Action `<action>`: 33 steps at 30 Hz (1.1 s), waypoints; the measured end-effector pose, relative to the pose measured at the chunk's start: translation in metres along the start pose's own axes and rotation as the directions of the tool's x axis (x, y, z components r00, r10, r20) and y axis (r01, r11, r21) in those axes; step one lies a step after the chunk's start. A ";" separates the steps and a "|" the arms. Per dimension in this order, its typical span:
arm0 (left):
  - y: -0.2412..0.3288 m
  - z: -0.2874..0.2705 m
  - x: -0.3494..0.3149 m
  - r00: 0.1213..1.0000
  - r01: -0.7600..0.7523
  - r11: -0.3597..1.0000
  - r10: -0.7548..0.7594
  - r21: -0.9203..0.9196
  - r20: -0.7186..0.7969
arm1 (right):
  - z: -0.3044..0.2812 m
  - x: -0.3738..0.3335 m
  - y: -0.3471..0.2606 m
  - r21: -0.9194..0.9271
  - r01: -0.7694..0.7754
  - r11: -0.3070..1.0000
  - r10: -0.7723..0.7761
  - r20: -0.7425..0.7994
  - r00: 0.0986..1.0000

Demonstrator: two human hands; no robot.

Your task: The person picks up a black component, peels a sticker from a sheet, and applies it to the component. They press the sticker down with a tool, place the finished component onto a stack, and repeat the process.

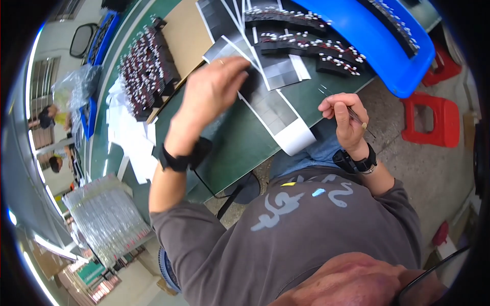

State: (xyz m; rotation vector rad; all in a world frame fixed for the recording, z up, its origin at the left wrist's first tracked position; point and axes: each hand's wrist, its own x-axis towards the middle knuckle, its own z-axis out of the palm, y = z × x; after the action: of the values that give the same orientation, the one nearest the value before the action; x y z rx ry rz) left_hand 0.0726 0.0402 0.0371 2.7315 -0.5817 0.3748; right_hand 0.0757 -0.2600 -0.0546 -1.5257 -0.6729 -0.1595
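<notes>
Your right hand is pinching tweezers, half-curled left hand seemingly empty; strip in blue tray perhaps done, strips alongside waiting

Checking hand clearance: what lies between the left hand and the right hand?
Head view: a white-edged grey sheet, then green tabletop.

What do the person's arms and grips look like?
The left sleeve and right sleeve are short and dark grey. The left grip wears a gold-coloured ring and no glove; the right grip is gloveless. The left wristband and right wristband are chunky and black; a thin black cable runs from the left one.
</notes>
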 end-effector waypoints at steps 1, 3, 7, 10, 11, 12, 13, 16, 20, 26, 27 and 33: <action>0.010 0.009 0.002 1.000 -0.019 1.000 0.019 -0.011 -0.006 | -0.001 -0.002 0.001 0.018 0.039 0.999 -0.039 -0.021 0.999; 0.028 0.022 0.008 0.998 -0.018 0.995 0.012 -0.100 -0.063 | -0.009 -0.004 -0.004 0.008 0.082 0.997 -0.082 -0.051 0.995; 0.062 0.046 0.030 0.999 -0.022 0.974 0.013 -0.227 -0.041 | -0.025 -0.011 -0.016 -0.067 0.172 0.983 -0.177 -0.088 0.980; 0.079 0.066 0.050 0.998 -0.038 0.958 0.023 -0.284 -0.056 | -0.034 -0.012 -0.018 -0.225 -0.002 0.974 -0.042 -0.191 0.981; 0.082 0.072 0.055 0.995 -0.047 0.954 0.019 -0.295 -0.098 | -0.036 -0.010 -0.017 -0.231 -0.007 0.973 -0.039 -0.194 0.980; 0.085 0.074 0.059 0.989 -0.062 0.952 0.020 -0.300 -0.143 | -0.038 -0.006 -0.018 -0.391 0.005 0.920 -0.063 -0.136 0.989; 0.088 0.074 0.060 0.989 -0.069 0.951 0.026 -0.301 -0.144 | -0.039 -0.002 -0.019 -0.538 0.023 0.843 -0.074 -0.075 0.994; 0.093 0.073 0.056 0.998 0.056 0.916 -0.046 -0.398 0.035 | -0.041 0.000 -0.016 -0.653 0.033 0.757 -0.065 -0.026 0.998; 0.086 0.074 0.055 0.996 -0.019 0.938 -0.010 -0.347 -0.083 | -0.037 0.003 -0.010 -0.604 0.001 0.797 -0.054 -0.070 0.996; 0.091 0.072 0.062 0.999 -0.032 0.934 0.018 -0.357 -0.044 | -0.035 0.002 -0.008 -0.591 0.046 0.805 -0.073 -0.022 0.997; 0.094 0.067 0.060 1.000 -0.027 0.945 0.027 -0.327 -0.005 | -0.034 0.000 -0.009 -0.591 0.045 0.805 -0.071 -0.021 0.997; 0.092 0.068 0.057 0.996 -0.083 0.991 0.086 -0.108 0.023 | -0.027 -0.006 -0.009 -0.555 0.095 0.826 -0.087 0.040 0.995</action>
State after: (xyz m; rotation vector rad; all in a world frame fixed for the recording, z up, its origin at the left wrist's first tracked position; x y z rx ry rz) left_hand 0.0960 -0.0840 0.0171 2.6191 -0.7059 0.3175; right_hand 0.0742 -0.2886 -0.0473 -2.0580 -0.7489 -0.4526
